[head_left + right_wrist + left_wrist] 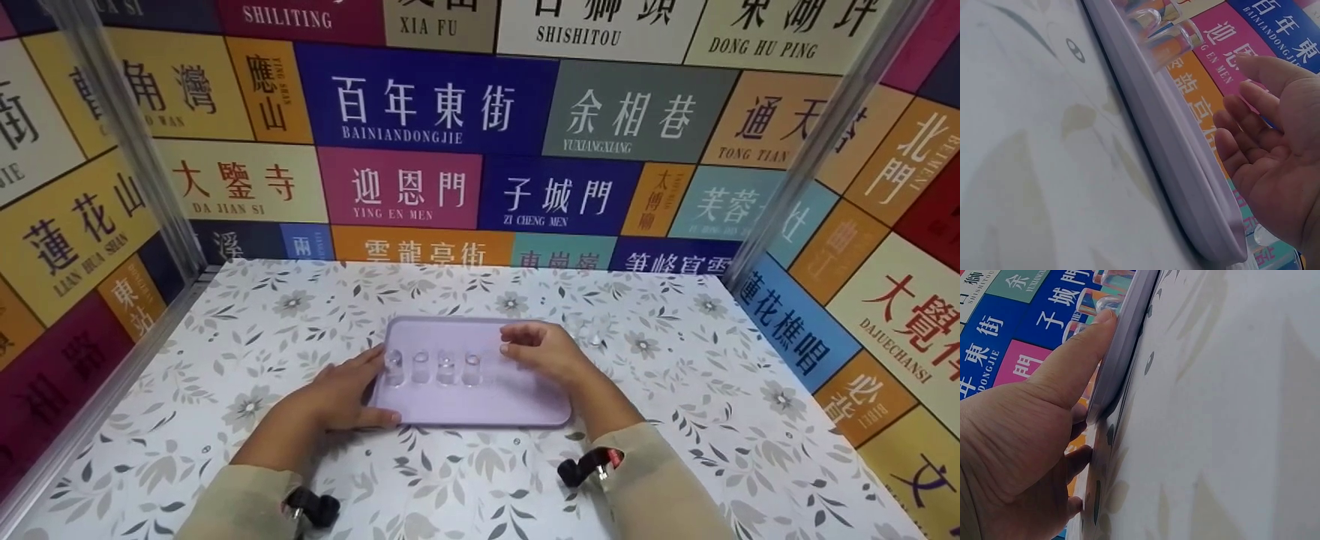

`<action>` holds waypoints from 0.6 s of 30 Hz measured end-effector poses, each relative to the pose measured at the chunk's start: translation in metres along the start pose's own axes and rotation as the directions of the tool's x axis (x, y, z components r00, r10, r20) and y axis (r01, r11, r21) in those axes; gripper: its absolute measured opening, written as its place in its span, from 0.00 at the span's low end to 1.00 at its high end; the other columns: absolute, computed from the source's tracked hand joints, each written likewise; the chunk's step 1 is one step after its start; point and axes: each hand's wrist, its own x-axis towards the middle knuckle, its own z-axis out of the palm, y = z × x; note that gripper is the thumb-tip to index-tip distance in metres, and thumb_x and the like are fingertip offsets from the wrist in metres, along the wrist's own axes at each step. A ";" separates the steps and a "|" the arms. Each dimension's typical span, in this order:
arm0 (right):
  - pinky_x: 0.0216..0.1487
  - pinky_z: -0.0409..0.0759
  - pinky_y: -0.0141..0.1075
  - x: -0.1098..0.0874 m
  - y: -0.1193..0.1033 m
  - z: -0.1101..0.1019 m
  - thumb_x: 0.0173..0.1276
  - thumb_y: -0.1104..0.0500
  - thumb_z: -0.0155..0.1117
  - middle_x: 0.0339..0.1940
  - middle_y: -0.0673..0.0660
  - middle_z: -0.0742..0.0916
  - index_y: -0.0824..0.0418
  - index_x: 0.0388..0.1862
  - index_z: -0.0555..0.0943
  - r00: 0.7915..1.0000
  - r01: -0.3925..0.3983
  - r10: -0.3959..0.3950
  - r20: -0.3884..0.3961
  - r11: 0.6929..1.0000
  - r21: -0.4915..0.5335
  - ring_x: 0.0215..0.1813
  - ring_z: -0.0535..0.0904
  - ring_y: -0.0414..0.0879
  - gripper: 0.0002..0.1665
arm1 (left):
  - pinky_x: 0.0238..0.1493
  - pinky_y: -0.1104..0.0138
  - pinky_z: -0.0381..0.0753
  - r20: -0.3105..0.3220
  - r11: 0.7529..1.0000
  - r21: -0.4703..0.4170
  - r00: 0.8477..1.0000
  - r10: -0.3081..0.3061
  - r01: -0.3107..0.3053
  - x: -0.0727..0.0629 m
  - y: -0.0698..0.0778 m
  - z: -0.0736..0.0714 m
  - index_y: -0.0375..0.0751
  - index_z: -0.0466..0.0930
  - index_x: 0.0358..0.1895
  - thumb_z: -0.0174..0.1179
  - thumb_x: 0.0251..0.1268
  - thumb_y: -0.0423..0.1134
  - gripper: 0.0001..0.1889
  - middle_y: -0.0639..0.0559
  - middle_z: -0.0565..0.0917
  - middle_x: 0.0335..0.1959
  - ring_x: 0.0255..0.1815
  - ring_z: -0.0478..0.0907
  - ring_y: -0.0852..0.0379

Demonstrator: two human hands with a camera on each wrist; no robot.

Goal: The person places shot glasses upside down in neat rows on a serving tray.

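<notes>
A lilac tray (480,409) lies on the table with several small clear cups (421,367) standing in a row in its left half. My left hand (341,394) holds the tray's near left corner. Its thumb (1081,354) lies over the near rim while the other fingers reach along the left side. Over the tray's right part is my right hand (544,352), fingers loosely bent and nothing between them. In the right wrist view the palm faces the tray, apart from the nearest cup (1176,42).
Small clear objects (596,335) lie on the table just beyond the tray's right end. The tabletop (450,480) has a floral pattern. Panels with printed place names (427,97) stand behind and at both sides, with clear corner posts (795,135).
</notes>
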 end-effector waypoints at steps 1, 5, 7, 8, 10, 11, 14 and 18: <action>0.50 0.88 0.32 0.000 0.001 -0.001 0.67 0.54 0.80 0.54 0.55 0.92 0.61 0.65 0.85 1.000 -0.004 0.004 -0.006 1.000 0.006 0.53 0.86 0.45 0.29 | 0.87 0.30 0.42 0.002 1.000 -0.001 1.000 -0.001 0.001 0.000 0.000 0.000 0.52 0.51 0.89 0.71 0.57 0.75 0.62 0.52 0.48 0.92 0.91 0.49 0.38; 0.49 0.88 0.33 -0.002 0.003 -0.004 0.66 0.56 0.80 0.56 0.56 0.92 0.62 0.65 0.85 0.999 -0.023 0.025 -0.033 0.998 0.053 0.53 0.87 0.46 0.30 | 0.88 0.31 0.41 0.009 1.000 -0.009 1.000 -0.007 0.007 0.000 0.002 0.000 0.51 0.51 0.89 0.71 0.56 0.75 0.63 0.53 0.47 0.92 0.91 0.49 0.38; 0.49 0.89 0.35 -0.003 0.004 -0.006 0.65 0.57 0.81 0.57 0.58 0.91 0.63 0.65 0.85 0.999 -0.027 0.030 -0.038 0.996 0.086 0.53 0.87 0.47 0.30 | 0.88 0.31 0.41 0.011 1.000 -0.013 1.000 -0.010 0.010 0.000 0.002 0.000 0.52 0.50 0.89 0.71 0.55 0.75 0.64 0.53 0.47 0.92 0.91 0.49 0.37; 0.50 0.89 0.36 -0.004 0.005 -0.008 0.65 0.58 0.81 0.58 0.59 0.91 0.63 0.65 0.85 0.999 -0.027 0.031 -0.039 0.995 0.096 0.53 0.87 0.47 0.30 | 0.88 0.31 0.41 0.010 1.000 -0.012 1.000 -0.012 0.012 0.000 0.003 0.000 0.52 0.50 0.89 0.71 0.55 0.76 0.64 0.54 0.47 0.92 0.91 0.49 0.38; 0.51 0.90 0.39 -0.005 0.008 -0.012 0.65 0.58 0.81 0.59 0.61 0.90 0.64 0.65 0.85 0.999 -0.030 0.034 -0.034 0.994 0.109 0.52 0.87 0.46 0.31 | 0.88 0.31 0.42 0.010 1.000 -0.009 1.000 -0.017 0.017 0.000 0.002 0.000 0.53 0.50 0.89 0.71 0.54 0.76 0.64 0.55 0.47 0.92 0.91 0.49 0.38; 0.51 0.90 0.39 -0.006 0.010 -0.014 0.66 0.58 0.81 0.60 0.62 0.90 0.65 0.66 0.84 0.999 -0.026 0.029 -0.031 0.994 0.103 0.51 0.87 0.45 0.31 | 0.87 0.31 0.42 0.009 1.000 -0.005 1.000 -0.015 0.015 0.000 0.002 0.000 0.54 0.50 0.89 0.71 0.55 0.76 0.64 0.55 0.47 0.92 0.91 0.49 0.38; 0.52 0.91 0.40 -0.008 0.015 -0.023 0.68 0.58 0.79 0.61 0.65 0.89 0.68 0.67 0.83 1.000 -0.006 0.008 -0.026 0.997 0.074 0.50 0.87 0.43 0.31 | 0.87 0.30 0.44 0.002 1.000 0.005 1.000 -0.003 0.003 0.000 0.000 0.000 0.53 0.51 0.89 0.71 0.56 0.75 0.63 0.53 0.47 0.92 0.91 0.50 0.39; 0.51 0.90 0.37 -0.011 0.020 -0.037 0.70 0.57 0.78 0.62 0.66 0.89 0.68 0.67 0.82 0.999 0.007 -0.006 -0.039 0.999 0.031 0.50 0.87 0.42 0.31 | 0.86 0.28 0.45 -0.002 1.000 0.008 1.000 0.009 -0.009 -0.001 -0.001 0.000 0.51 0.51 0.89 0.71 0.57 0.74 0.62 0.51 0.47 0.92 0.91 0.50 0.38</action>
